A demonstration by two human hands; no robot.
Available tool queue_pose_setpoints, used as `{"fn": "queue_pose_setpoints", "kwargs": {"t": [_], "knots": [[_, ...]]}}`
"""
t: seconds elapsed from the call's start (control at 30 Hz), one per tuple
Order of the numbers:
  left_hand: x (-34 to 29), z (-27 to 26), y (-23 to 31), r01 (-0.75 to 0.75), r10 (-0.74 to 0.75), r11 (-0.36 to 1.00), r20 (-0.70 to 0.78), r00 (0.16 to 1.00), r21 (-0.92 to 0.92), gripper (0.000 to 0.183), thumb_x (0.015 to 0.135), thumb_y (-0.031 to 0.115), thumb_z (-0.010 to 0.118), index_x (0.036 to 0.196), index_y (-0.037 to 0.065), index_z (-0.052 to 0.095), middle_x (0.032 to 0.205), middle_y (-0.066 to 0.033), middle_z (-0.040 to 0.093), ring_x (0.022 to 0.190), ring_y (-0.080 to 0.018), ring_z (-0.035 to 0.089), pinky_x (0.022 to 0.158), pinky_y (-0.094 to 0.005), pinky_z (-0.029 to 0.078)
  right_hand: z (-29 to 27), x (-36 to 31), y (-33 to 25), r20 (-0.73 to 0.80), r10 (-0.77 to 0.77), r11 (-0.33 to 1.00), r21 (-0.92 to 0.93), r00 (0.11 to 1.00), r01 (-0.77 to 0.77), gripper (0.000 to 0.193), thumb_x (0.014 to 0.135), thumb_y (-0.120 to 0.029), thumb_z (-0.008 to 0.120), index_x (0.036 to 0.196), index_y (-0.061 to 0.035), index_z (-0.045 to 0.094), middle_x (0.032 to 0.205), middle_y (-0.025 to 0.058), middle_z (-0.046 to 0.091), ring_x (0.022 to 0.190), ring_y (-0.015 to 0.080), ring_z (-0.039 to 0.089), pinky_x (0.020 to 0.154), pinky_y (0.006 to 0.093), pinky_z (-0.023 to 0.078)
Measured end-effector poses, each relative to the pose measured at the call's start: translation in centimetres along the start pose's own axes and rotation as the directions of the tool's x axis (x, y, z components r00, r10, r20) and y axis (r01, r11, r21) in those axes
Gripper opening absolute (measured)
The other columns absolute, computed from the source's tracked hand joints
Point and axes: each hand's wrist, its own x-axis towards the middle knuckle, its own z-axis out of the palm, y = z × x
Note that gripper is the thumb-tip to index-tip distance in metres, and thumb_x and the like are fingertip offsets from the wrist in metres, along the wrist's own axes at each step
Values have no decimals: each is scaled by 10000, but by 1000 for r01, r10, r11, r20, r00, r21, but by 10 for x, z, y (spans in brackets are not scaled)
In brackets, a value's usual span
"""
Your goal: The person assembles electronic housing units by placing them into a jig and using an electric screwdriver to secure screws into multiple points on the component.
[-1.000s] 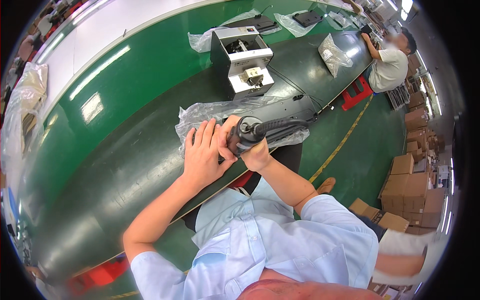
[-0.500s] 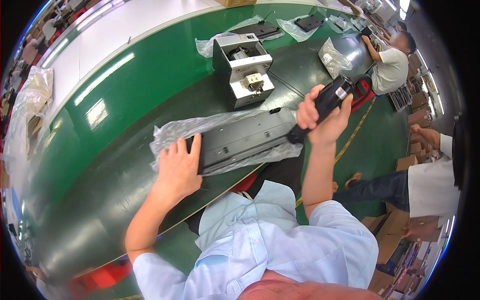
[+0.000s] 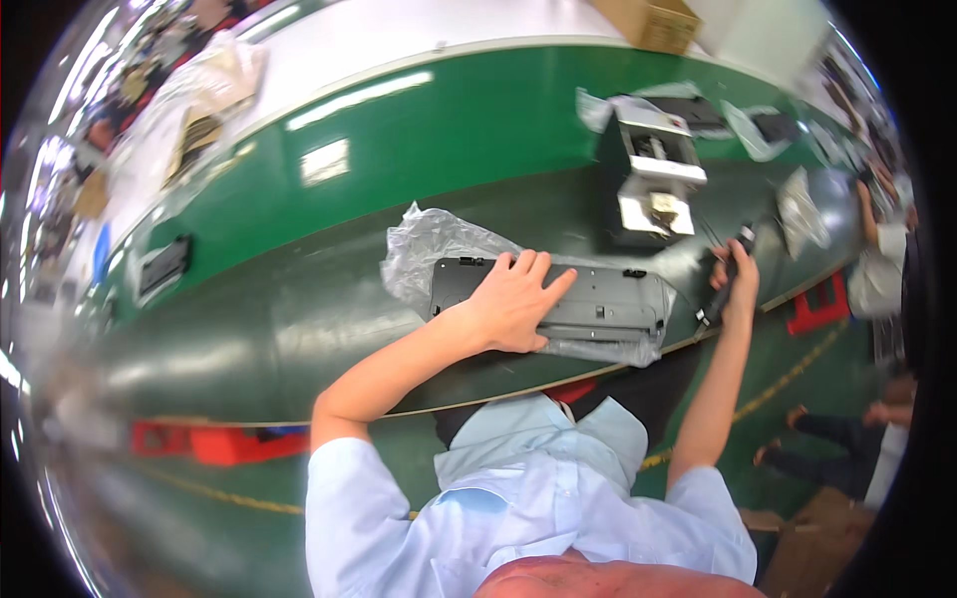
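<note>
Left hand (image 3: 513, 307) palm-down on panel (image 3: 610, 297)

Black panel (image 3: 618, 299): middle hidden beneath left hand (image 3: 513, 304); black handheld tool (image 3: 746, 237): grip partly covered by right hand (image 3: 738, 279), tip too small to tell; cardboard box (image 3: 670, 28): cut off by upper edge; dark object (image 3: 165, 263), far left: blurred, kind unclear

factory workshop | long green workbench (image 3: 229, 329) | tabletop machine (image 3: 666, 174) | yellow floor line (image 3: 788, 378)
</note>
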Motion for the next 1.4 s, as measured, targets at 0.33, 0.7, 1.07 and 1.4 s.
{"fn": "queue_pose_setpoints", "kwargs": {"t": [0.33,0.7,1.07,1.4], "knots": [[-46,-63,-110,464,-464,874,-41,885,145,883,694,230,799,1514,176,476,1402,-271,474,1350,-445,431,1128,-559,354,-28,5,25,49,-96,965,249,994,81,401,1076,-312,530,1304,18,522,913,103,635,518,82,458,449,245,382],[-20,11,-184,529,-342,836,-615,711,146,370,994,278,605,1302,73,605,1430,-184,551,1389,-389,456,1156,-629,313,-31,4,30,54,-115,963,249,992,98,450,1084,-317,520,1375,27,505,934,85,613,538,76,425,481,242,379],[-4,15,-156,201,-219,974,-686,694,-108,108,904,122,686,977,58,734,966,-89,699,996,-291,642,861,-420,478,-34,6,34,25,-109,960,263,994,99,464,1082,-328,512,1386,21,467,936,81,609,527,64,442,452,232,375],[-9,24,-168,260,-300,953,-618,727,-157,119,910,149,651,939,81,745,886,-93,739,872,-300,684,771,-422,540,-31,5,35,23,-128,960,252,991,118,451,1082,-321,515,1377,18,480,935,83,617,521,62,436,458,230,369]]}}
